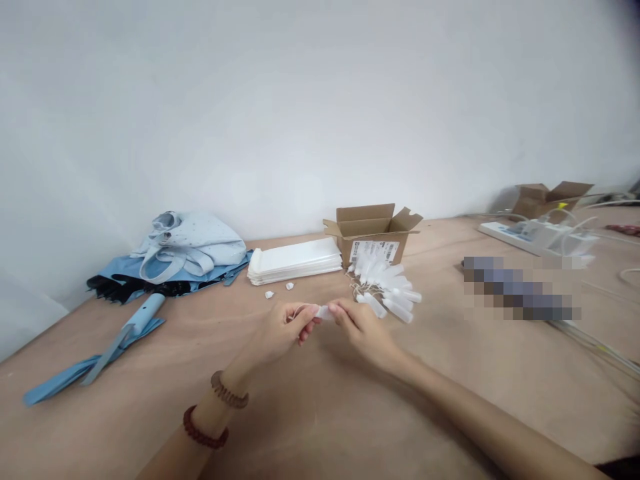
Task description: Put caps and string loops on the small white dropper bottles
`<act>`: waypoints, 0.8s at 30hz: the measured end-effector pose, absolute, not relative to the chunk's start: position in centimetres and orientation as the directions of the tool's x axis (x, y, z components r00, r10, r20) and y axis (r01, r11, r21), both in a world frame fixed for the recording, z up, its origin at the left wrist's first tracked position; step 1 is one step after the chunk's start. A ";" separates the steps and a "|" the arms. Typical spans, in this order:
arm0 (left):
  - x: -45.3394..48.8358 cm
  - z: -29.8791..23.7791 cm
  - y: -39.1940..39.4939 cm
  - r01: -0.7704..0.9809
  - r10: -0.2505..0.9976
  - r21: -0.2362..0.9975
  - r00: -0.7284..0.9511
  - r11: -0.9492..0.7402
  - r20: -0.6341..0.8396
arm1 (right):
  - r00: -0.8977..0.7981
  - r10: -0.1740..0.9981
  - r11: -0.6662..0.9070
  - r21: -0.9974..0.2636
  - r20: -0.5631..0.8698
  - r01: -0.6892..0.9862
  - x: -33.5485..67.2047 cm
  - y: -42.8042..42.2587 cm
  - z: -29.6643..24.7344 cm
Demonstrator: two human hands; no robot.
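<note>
Nearest: bare tabletop (310,420), two bracelets (229,391) on the left wrist. Left hand (293,323) pinches one end of a small white plastic piece (324,312), thumb on top; right hand (363,327) pinches the other end, fingers curled in. Piece is off to the near side of the pile, between both hands. A thin cord (297,310) loops by the left thumb; can't tell if it's tied to the piece.

Progress, my read: one piece being worked, mid-step. Two small white bits (269,295) lie loose just beyond the left hand. Past the right hand, a heap of frosted plastic tags (399,308) with cords, against the cardboard box (400,253). Can't say which are finished and which are left; no count either, they overlap.

Stack of white envelopes (295,260) sits left of the box. Blue umbrella (145,313) and pale cloth bag (215,240) further left, power strip (505,235) right.

Hard to make out: fingertips hide most of the piece, box interior not visible, object on the right pixelated, far-right edge cut off.
</note>
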State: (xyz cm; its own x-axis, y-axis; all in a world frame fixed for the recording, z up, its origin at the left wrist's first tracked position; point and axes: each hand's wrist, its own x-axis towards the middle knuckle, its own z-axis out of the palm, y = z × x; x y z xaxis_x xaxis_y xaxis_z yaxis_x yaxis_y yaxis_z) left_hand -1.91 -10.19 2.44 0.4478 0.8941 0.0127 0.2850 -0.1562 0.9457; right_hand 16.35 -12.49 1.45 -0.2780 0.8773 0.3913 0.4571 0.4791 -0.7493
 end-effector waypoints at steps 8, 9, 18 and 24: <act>-1.8 3.5 -10.9 0.475 0.839 0.766 0.523 -0.434 0.151 | -0.280 0.946 0.253 -0.914 0.165 0.318 16.7 -11.7 1.6; -1.8 3.5 -10.8 0.491 0.834 0.741 0.527 -0.457 0.166 | -0.276 0.945 0.266 -0.908 0.178 0.324 16.7 -11.7 1.6; -6.8 1.0 -5.3 0.834 0.877 0.389 0.212 -0.392 0.431 | 0.070 0.858 0.261 -0.547 0.510 0.795 21.5 -9.5 2.2; -9.1 -1.0 -3.1 0.855 0.891 0.342 0.257 -0.390 0.374 | 0.036 0.927 0.115 -0.375 0.374 0.920 24.5 -7.9 1.8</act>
